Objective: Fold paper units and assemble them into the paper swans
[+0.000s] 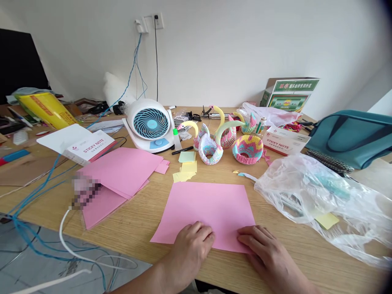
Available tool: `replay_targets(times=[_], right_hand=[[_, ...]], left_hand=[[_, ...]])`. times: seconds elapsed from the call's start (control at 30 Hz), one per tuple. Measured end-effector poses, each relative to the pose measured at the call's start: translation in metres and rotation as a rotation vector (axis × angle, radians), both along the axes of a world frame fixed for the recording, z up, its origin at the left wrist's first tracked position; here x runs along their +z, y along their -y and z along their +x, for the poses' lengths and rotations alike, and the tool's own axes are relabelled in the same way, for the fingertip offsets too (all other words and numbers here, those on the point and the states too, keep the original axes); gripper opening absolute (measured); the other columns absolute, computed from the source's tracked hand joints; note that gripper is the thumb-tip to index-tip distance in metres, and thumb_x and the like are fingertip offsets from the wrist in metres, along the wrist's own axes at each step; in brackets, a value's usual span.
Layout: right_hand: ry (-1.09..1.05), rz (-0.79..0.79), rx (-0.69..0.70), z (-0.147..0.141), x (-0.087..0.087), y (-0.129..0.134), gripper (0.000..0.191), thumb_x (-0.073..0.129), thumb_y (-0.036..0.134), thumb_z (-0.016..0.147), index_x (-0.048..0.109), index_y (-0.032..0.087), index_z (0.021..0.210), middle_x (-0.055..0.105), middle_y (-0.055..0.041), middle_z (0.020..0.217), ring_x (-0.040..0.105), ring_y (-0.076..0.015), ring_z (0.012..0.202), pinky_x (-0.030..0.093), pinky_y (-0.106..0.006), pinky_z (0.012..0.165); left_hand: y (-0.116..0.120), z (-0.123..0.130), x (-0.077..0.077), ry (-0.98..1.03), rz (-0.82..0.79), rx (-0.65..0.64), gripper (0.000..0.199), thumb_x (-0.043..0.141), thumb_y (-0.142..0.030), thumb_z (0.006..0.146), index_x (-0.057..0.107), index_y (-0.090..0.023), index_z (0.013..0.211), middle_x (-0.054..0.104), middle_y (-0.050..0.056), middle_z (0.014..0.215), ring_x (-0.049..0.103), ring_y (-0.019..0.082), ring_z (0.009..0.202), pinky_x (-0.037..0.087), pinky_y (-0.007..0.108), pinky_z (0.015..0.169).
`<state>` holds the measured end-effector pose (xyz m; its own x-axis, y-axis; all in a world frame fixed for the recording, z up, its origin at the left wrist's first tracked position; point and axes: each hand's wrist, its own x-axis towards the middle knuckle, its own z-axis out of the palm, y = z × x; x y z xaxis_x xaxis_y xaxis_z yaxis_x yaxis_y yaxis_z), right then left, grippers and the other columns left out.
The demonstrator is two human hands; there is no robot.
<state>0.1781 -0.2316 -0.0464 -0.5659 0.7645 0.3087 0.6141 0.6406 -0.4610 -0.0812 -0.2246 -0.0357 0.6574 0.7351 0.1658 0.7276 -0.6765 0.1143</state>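
Note:
A pink sheet of paper [208, 204] lies on the wooden table in front of me. My left hand [193, 247] is at the sheet's near edge, its fingers curled together on the paper. At the near right corner, my right hand [266, 247] has its fingers pressed together on the sheet, with the thumb under or beside the edge. Beyond the sheet are small yellow notes [184, 176] and a pale green note [187, 157]. Several folded-paper swans and a round multicoloured paper bowl [247, 149] stand farther back.
Left: a stack of pink paper [122, 169], a sticky note box [90, 146], blue cables and a fan [150, 123]. Right: a crumpled plastic bag [315, 200], another note box [283, 141] and a teal bag [352, 134]. The table's front edge runs below my hands.

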Motion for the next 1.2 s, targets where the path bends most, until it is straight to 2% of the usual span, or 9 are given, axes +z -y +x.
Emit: replay_targets(times=[0.23,0.37,0.63,0.77,1.2], right_hand=[[0.028,-0.010,-0.006,-0.002,0.000,-0.001,0.028,0.052,0.010,0.091,0.065,0.023,0.112,0.067,-0.0093,0.110,0.064,-0.0244,0.099,0.057,-0.039,0.086],[0.057,-0.036,-0.007,0.000,0.004,0.001,0.032,0.051,0.009,0.090,0.064,0.023,0.116,0.066,-0.0102,0.113,0.062,-0.0252,0.102,0.055,-0.041,0.088],[0.094,-0.047,-0.004,0.000,0.009,0.001,0.031,0.051,0.009,0.091,0.063,0.021,0.117,0.064,-0.0116,0.115,0.060,-0.0263,0.103,0.052,-0.044,0.090],[0.105,-0.079,0.008,0.001,0.011,-0.001,0.031,0.052,0.010,0.090,0.062,0.021,0.117,0.063,-0.0110,0.116,0.059,-0.0256,0.103,0.051,-0.043,0.091],[0.095,-0.070,0.032,0.007,0.008,-0.002,0.031,0.053,0.012,0.093,0.061,0.020,0.122,0.062,-0.0117,0.118,0.057,-0.0250,0.106,0.049,-0.043,0.094]], left_hand=[[0.001,0.003,0.007,-0.033,-0.039,0.018,0.020,0.060,-0.011,0.090,0.063,-0.019,0.108,0.068,0.003,0.106,0.062,0.019,0.099,0.054,0.031,0.086],[0.003,0.008,0.010,-0.029,-0.062,0.003,0.027,0.066,-0.015,0.086,0.061,-0.019,0.112,0.066,0.005,0.114,0.061,0.023,0.105,0.054,0.035,0.089],[0.006,0.020,0.004,0.069,-0.068,0.004,0.029,0.068,-0.020,0.086,0.061,-0.019,0.113,0.066,0.006,0.115,0.060,0.025,0.105,0.055,0.041,0.089],[0.005,0.025,0.001,0.100,-0.056,0.000,0.023,0.062,-0.015,0.088,0.061,-0.019,0.111,0.066,0.005,0.113,0.061,0.024,0.103,0.055,0.040,0.089],[0.003,0.020,-0.006,0.193,-0.006,-0.039,0.028,0.061,-0.012,0.088,0.060,-0.018,0.116,0.067,0.007,0.116,0.061,0.024,0.105,0.055,0.040,0.089]])
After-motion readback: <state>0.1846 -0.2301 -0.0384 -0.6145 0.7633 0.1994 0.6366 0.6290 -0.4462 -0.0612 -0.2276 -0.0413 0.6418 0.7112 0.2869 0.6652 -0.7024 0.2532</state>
